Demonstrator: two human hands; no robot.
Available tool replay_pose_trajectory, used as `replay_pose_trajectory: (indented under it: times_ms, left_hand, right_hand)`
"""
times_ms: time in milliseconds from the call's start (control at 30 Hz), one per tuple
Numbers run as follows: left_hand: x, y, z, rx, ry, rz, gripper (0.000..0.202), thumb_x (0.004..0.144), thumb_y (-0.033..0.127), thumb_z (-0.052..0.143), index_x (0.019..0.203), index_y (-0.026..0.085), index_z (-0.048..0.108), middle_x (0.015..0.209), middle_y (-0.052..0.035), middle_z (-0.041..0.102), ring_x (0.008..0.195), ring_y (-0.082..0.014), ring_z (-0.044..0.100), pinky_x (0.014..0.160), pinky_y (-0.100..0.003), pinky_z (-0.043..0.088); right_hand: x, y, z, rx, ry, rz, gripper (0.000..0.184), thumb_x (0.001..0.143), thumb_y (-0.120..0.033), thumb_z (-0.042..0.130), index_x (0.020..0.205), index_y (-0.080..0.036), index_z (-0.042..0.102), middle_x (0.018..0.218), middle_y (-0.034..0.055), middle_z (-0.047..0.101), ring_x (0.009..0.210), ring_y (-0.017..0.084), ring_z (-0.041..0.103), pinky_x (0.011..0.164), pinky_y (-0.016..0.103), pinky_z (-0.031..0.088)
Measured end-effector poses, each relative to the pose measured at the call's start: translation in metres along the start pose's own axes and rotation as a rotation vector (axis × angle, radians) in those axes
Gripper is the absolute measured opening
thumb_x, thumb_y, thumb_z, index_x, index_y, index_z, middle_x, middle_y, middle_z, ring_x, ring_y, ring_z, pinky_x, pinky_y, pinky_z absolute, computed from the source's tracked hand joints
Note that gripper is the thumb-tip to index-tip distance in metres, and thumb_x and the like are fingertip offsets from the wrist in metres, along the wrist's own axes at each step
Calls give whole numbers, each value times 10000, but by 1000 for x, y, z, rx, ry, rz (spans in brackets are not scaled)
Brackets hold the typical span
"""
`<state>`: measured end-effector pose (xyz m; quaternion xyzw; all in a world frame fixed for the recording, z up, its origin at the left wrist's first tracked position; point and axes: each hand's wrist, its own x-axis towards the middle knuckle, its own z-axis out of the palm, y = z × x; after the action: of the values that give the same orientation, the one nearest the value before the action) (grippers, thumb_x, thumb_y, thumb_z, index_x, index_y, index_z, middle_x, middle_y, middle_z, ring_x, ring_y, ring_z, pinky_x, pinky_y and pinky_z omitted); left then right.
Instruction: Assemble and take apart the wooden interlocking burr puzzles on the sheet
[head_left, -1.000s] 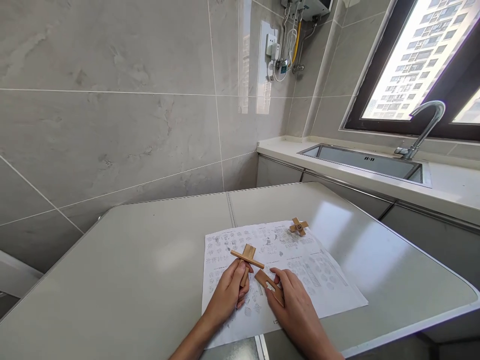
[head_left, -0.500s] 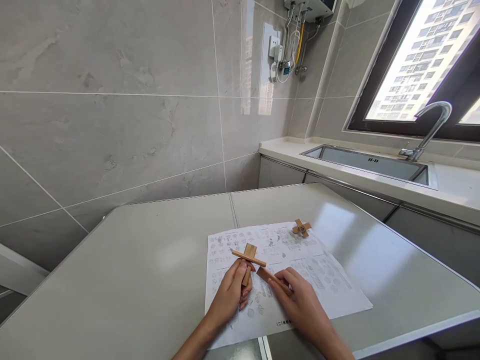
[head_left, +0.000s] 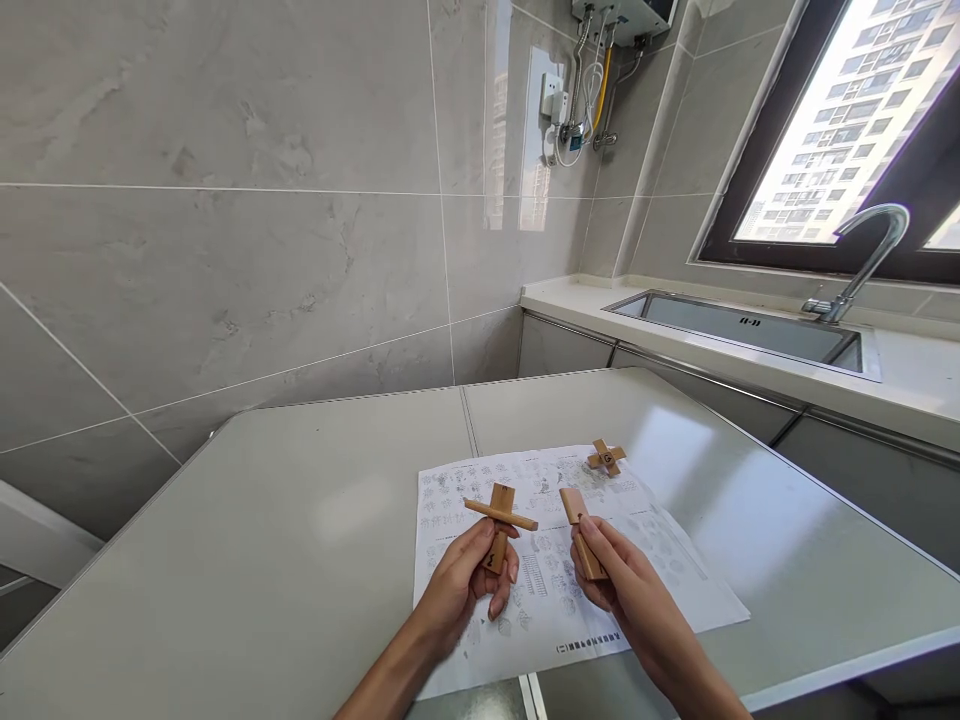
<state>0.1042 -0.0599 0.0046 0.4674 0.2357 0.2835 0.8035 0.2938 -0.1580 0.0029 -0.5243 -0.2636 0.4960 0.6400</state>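
My left hand [head_left: 466, 588] is closed on the lower end of a wooden cross [head_left: 500, 514] made of two joined flat pieces, held upright just above a printed sheet [head_left: 637, 560]. To its right, my right hand [head_left: 627, 588] grips a single flat wooden piece [head_left: 580, 532], lifted off the paper and pointing away from me. The two wooden parts are a short gap apart and do not touch. A smaller wooden cross-shaped block [head_left: 605, 458] lies on the far edge of the sheet, beyond both hands.
The sheet lies on a grey table [head_left: 300, 520] with a seam down its middle, set against a tiled wall. A counter with a steel sink [head_left: 742, 325] and a tap [head_left: 862, 262] runs at the right under a window. Pipes and a socket [head_left: 551, 95] hang on the wall.
My right hand has picked the flat wooden piece up off the paper and turned it to point away from me. My left hand has raised the wooden cross slightly.
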Motion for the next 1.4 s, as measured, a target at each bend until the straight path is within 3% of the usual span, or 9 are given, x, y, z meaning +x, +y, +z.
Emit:
replay_pose_trajectory:
  times_ms: [167, 367, 467, 600, 700, 833, 933, 1100, 1400]
  left_hand:
    - [2, -2, -4, -30, -52, -33, 414, 1018, 521, 619, 1128, 126, 677, 910, -59, 661, 511, -76, 530, 457, -215, 392]
    - [1, -2, -3, -42, -57, -29, 456, 990, 528, 678, 1197, 122, 679, 956, -72, 674, 515, -67, 536, 451, -214, 375]
    - [1, -3, -3, -47, -47, -30, 467, 979, 534, 696, 1212, 132, 662, 955, -64, 679, 500, -56, 518, 441, -211, 365]
    - [3, -5, -5, -64, -32, -27, 477, 965, 530, 722, 1238, 154, 611, 931, -38, 676, 506, -60, 526, 446, -210, 389]
    - [3, -7, -7, -80, -15, -1, 513, 962, 527, 730, 1300, 200, 523, 888, -19, 693, 484, -70, 531, 437, -204, 378]
    - [3, -8, -7, -103, -1, -7, 594, 953, 491, 756, 1389, 236, 442, 797, 22, 675, 475, -81, 538, 449, -200, 373]
    - [1, -7, -6, -118, -5, -10, 641, 944, 500, 765, 1424, 230, 436, 798, 19, 671, 486, -81, 537, 454, -202, 369]
    - [1, -5, -5, -127, -32, -20, 542, 963, 491, 746, 1374, 228, 510, 853, -2, 687, 485, -62, 503, 456, -199, 351]
    - [-1, -3, -7, -217, -94, -58, 424, 957, 474, 758, 1281, 253, 598, 840, 23, 644, 482, -44, 435, 464, -189, 363]
  right_hand:
    - [1, -1, -4, -86, 19, -28, 538, 841, -733, 750, 845, -196, 722, 797, 29, 564, 755, 201, 483, 624, 281, 418]
    - [-2, -12, 4, 27, -10, -42, 508, 811, -667, 829, 916, -185, 703, 660, -57, 387, 554, 94, 265, 487, 223, 272]
    - [-2, -15, 10, 43, -23, -64, 511, 798, -653, 848, 906, -197, 644, 601, -65, 425, 525, 96, 323, 467, 220, 269]
    - [0, -17, 16, 31, -115, -78, 546, 849, -653, 804, 1112, -211, 621, 607, -58, 545, 461, 96, 388, 463, 232, 304]
    - [4, -18, 22, 57, -120, -79, 542, 892, -720, 704, 1059, -207, 649, 684, -8, 614, 478, 123, 448, 468, 261, 346]
    - [6, -14, 30, 60, -46, -140, 526, 926, -723, 646, 871, -204, 710, 675, -1, 523, 627, 179, 485, 613, 313, 452]
    - [6, -8, 37, 35, -50, -159, 490, 936, -691, 662, 878, -208, 724, 682, -9, 507, 658, 178, 470, 662, 311, 450]
    - [5, -4, 47, 42, -12, -164, 492, 896, -670, 737, 1079, -216, 686, 699, -20, 585, 630, 161, 483, 663, 300, 438]
    - [2, 1, 52, -44, -18, -176, 494, 909, -673, 721, 1075, -211, 657, 711, 8, 659, 633, 184, 555, 648, 311, 473]
